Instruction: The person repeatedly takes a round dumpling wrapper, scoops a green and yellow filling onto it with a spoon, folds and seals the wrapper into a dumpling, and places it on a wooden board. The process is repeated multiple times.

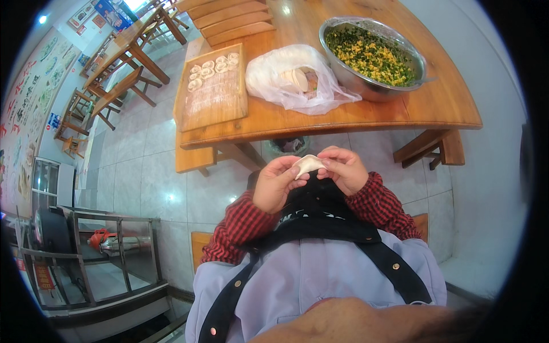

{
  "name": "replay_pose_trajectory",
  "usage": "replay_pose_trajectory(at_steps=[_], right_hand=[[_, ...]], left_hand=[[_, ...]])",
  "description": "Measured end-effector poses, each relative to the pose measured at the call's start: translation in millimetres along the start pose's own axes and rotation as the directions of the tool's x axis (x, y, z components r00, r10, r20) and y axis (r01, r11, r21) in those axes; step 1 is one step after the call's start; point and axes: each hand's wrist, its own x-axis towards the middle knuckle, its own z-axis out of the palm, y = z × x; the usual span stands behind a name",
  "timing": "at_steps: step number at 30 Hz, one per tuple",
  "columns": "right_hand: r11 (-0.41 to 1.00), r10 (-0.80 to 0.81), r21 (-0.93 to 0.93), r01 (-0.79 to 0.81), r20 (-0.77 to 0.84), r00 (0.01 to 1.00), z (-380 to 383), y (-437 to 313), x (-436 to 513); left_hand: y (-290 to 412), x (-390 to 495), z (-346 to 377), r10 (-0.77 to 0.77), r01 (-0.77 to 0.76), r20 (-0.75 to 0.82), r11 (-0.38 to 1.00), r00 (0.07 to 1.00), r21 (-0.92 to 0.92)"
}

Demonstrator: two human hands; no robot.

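A folded dumpling [309, 165] is pinched between both hands, above my lap and short of the table edge. My left hand [276, 182] grips its left end with thumb and fingers; my right hand [345, 169] grips its right end. On the wooden table, a wooden tray [214, 112] with a slatted mat holds several shaped dumplings [207, 68] at its far side. Beside it, an open plastic bag [274, 81] shows a stack of round dough wrappers [296, 80]. To the right stands a steel bowl [369, 85] of chopped greens with yellow bits [371, 55], a utensil handle at its rim.
The wooden table's near edge [334, 129] curves across in front of me. A lined bin [286, 146] stands beneath it, and a wooden bench [195, 159] is at the left. A metal rack [118, 221] with a flask is at the lower left; a wall rises on the right.
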Motion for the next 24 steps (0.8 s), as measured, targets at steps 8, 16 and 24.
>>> replay_pose_trajectory(at_steps=[8, 16, 24], right_hand=[[0.973, 0.001, 0.232, 0.008, -0.04, 0.999, 1, 10, 1], [0.971, 0.013, 0.24, 0.002, -0.061, 0.998, 11, 13, 1], [0.993, -0.024, 0.112, 0.03, -0.053, 0.998, 18, 17, 0]], left_hand=[[-5, 4, -11, -0.108, 0.146, 0.156, 0.956, 0.982, -0.256], [-10, 7, -4, 0.004, 0.016, 0.055, 0.934, 0.998, -0.358], [-13, 3, 1, 0.122, -0.135, -0.084, 0.976, 0.989, -0.173]])
